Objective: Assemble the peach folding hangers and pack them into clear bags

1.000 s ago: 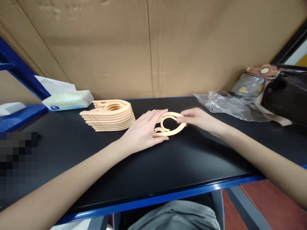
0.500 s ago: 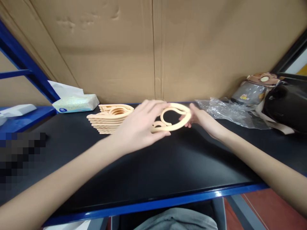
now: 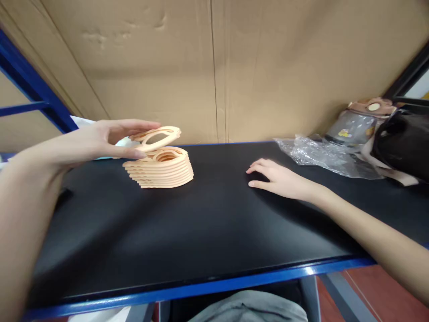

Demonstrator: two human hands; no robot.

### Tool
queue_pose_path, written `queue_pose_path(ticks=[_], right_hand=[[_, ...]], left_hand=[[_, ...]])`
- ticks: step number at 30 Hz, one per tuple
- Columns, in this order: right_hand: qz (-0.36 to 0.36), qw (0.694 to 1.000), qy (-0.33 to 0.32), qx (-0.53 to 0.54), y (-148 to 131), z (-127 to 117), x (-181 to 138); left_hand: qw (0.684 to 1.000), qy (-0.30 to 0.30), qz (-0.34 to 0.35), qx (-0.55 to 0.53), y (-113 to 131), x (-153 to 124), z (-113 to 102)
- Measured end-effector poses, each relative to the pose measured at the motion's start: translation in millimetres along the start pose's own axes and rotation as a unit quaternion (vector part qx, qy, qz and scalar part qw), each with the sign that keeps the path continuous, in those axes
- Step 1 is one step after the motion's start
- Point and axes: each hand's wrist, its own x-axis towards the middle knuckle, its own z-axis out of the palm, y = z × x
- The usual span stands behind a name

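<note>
My left hand pinches a peach-coloured, leaf-shaped plastic piece that looks like a folded clothes hanger. It is tilted, just over the top of a stack of matching folded hangers; whether it touches the stack I cannot tell. Several hangers lie flat on one another there, their curved ends facing right. Over the black tabletop, to the right, my right hand holds nothing, its thumb and fingers apart.
A crumpled clear plastic bag lies at the back right, beside a clear bottle and a dark bag. A cardboard wall closes off the back. The tissue pack is mostly hidden behind my left hand.
My left hand has carried the folded hanger leftward from the middle to above the stack. My right hand, formerly at the hanger's right end, is now apart from it and lower.
</note>
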Motion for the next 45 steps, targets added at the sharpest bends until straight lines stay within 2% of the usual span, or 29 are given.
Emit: queue_pose_path(ticks=[3,9,14,23,33,39,45], right_hand=[[-0.010,0.999,-0.029,-0.032,3.9,0.2,-0.7],[-0.015,0.997,-0.046,-0.067,0.3,-3.4,-0.8],[-0.021,0.995,-0.047,-0.081,1.3,-2.9,-1.0],[-0.021,0.995,-0.047,-0.084,3.1,-2.5,-1.0],[-0.022,0.995,-0.047,-0.081,4.2,-2.2,-1.3],[-0.020,0.995,-0.049,-0.080,4.2,-2.6,-1.2],[-0.023,0.996,-0.047,-0.078,4.6,-2.5,-1.3]], left_hand=[[0.998,-0.025,-0.043,-0.025,-7.0,0.2,3.5],[0.997,-0.024,-0.065,0.026,-3.3,2.3,10.5],[0.998,-0.005,-0.057,0.030,-10.0,4.6,13.5],[0.997,-0.012,-0.026,0.065,-12.4,9.2,17.6],[0.996,-0.037,-0.026,0.071,-18.5,9.4,16.6],[0.994,-0.062,-0.041,0.083,-13.8,8.1,15.2],[0.994,-0.062,-0.042,0.074,-11.1,8.0,15.3]])
